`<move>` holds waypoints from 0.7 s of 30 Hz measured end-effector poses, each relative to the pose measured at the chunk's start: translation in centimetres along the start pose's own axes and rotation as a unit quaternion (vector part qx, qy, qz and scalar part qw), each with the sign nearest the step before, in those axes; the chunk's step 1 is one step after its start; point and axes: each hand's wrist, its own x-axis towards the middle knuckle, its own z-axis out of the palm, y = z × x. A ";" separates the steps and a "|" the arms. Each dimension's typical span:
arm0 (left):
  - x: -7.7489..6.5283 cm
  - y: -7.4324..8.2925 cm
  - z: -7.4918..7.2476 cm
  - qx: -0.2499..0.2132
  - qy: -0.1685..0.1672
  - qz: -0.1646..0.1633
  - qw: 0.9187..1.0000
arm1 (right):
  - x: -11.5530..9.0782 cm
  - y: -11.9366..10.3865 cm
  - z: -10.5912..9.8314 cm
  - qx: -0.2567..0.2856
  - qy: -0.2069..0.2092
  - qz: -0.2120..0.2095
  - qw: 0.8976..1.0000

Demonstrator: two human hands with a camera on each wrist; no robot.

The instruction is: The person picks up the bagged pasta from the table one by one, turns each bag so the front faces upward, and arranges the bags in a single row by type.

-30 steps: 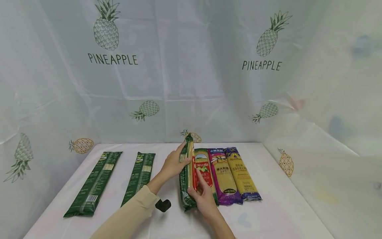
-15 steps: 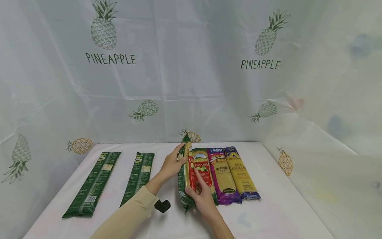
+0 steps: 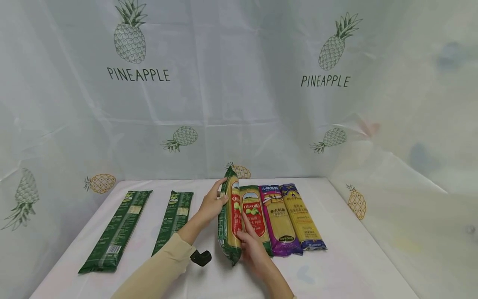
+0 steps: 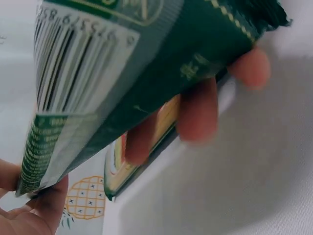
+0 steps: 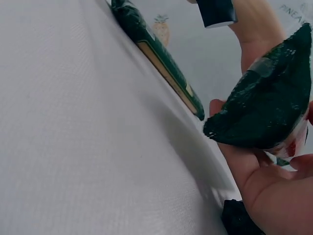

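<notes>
Both hands hold a green spaghetti pack [image 3: 230, 216] tilted up above the table, its red-labelled front turned toward the right. My left hand [image 3: 212, 205] grips its upper left edge, thumb on the near side. Lower down, my right hand [image 3: 255, 251] supports the right edge, with fingers reaching underneath. In the left wrist view, the barcoded back of the pack [image 4: 142, 63] fills the top, and the left hand [image 4: 36, 210] pinches its far end. The right wrist view shows the crimped green pack end [image 5: 269, 103] resting in the right hand [image 5: 274, 186].
Right of the held pack lie a matching green pack [image 3: 257, 214], a purple pack [image 3: 280, 220] and a yellow-and-blue pack [image 3: 304, 218]. Two green packs lie back side up at left, one far left [image 3: 115, 232], one [image 3: 175, 216] partly behind the left arm. A pineapple-print curtain [image 3: 239, 104] hangs behind.
The held pack has rolled so its red front label shows more fully, and it has shifted slightly left. Both hands have moved slightly with it, keeping hold.
</notes>
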 end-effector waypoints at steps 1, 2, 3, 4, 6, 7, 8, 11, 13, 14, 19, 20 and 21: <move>-0.1 0.0 0.0 -0.001 -0.003 -0.001 1.000 | 0.0 0.0 0.0 0.000 -0.002 -0.001 1.000; -0.1 0.0 0.0 -0.003 -0.007 -0.001 1.000 | -0.1 0.1 0.0 -0.005 0.000 -0.001 1.000; -0.1 0.0 0.0 -0.004 -0.010 -0.002 1.000 | -0.1 0.1 0.1 -0.011 0.002 -0.003 1.000; -0.2 0.0 0.1 -0.005 -0.014 -0.002 1.000 | -0.1 0.1 0.1 -0.018 0.006 -0.006 1.000; -0.2 0.0 0.1 -0.006 -0.019 -0.004 1.000 | -0.1 0.1 0.1 -0.028 0.011 -0.016 0.999; -0.2 0.0 0.1 -0.003 -0.020 -0.004 1.000 | -0.1 0.1 0.2 -0.033 0.013 -0.020 0.999; -0.2 0.0 0.1 -0.001 -0.021 -0.001 1.000 | -0.1 0.1 0.2 -0.036 0.015 -0.025 0.999; -0.1 0.2 0.1 0.012 -0.024 0.004 1.000 | 0.0 0.1 0.3 -0.047 0.020 -0.043 0.998; -0.1 0.3 0.1 0.027 -0.028 0.012 0.999 | 0.0 0.2 0.3 -0.064 0.029 -0.058 0.996; 0.0 0.4 0.1 0.035 -0.030 0.016 0.999 | 0.0 0.3 0.3 -0.072 0.034 -0.064 0.995; 0.0 0.5 0.0 0.073 -0.032 0.035 0.996 | 0.1 0.6 0.2 -0.092 0.051 -0.094 0.990; 0.0 0.5 0.0 0.083 -0.030 0.040 0.995 | 0.1 0.6 0.2 -0.090 0.053 -0.098 0.990; 0.0 0.5 0.0 0.094 -0.028 0.044 0.994 | 0.1 0.7 0.2 -0.088 0.055 -0.103 0.989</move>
